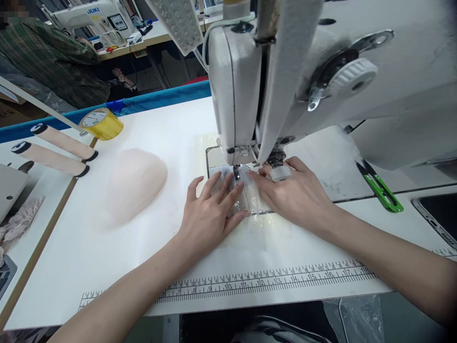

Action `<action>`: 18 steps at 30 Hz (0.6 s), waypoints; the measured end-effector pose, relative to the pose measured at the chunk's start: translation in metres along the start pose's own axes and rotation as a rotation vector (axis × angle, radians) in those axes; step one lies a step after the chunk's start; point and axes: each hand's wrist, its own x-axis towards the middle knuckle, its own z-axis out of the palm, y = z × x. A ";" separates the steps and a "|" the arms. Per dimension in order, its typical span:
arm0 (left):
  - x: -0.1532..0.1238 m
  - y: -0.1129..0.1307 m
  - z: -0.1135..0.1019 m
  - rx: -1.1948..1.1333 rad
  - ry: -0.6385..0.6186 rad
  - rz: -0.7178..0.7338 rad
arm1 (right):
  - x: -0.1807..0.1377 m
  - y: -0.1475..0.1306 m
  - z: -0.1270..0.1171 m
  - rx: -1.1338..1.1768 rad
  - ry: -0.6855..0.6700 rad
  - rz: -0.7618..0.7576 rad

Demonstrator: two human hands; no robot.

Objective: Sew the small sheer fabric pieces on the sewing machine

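My left hand (209,209) lies palm down by the presser foot (236,172) of a white sewing machine (239,90), its fingers spread. Right of the foot, my right hand (300,193) rests low with fingers extended toward it; a round white knob (281,172) hides part of them. Under and around the fingertips is a thin, pale, see-through layer (225,169), its edges hard to make out. Shiny clear tape (259,205) covers part of the metal plate there. A sheer pale pink rounded piece of fabric (139,183) lies left of my left hand, apart from it.
Yellow tape roll (103,125) and two pale pink thread cones (53,159) stand at left. Green thread snips (382,188) and a phone (439,214) lie at right. A ruler strip (250,281) runs along the front edge. Behind, a person in a plaid shirt (46,57) sits near another sewing machine (96,21).
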 end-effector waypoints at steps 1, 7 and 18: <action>0.000 0.000 -0.002 0.007 0.014 0.009 | 0.000 0.001 -0.005 0.024 -0.008 0.005; -0.008 -0.005 -0.029 -0.085 0.037 0.160 | -0.008 0.004 -0.041 0.554 -0.282 0.017; -0.009 0.000 -0.048 -0.424 -0.217 -0.059 | -0.009 0.006 -0.042 0.878 -0.399 0.266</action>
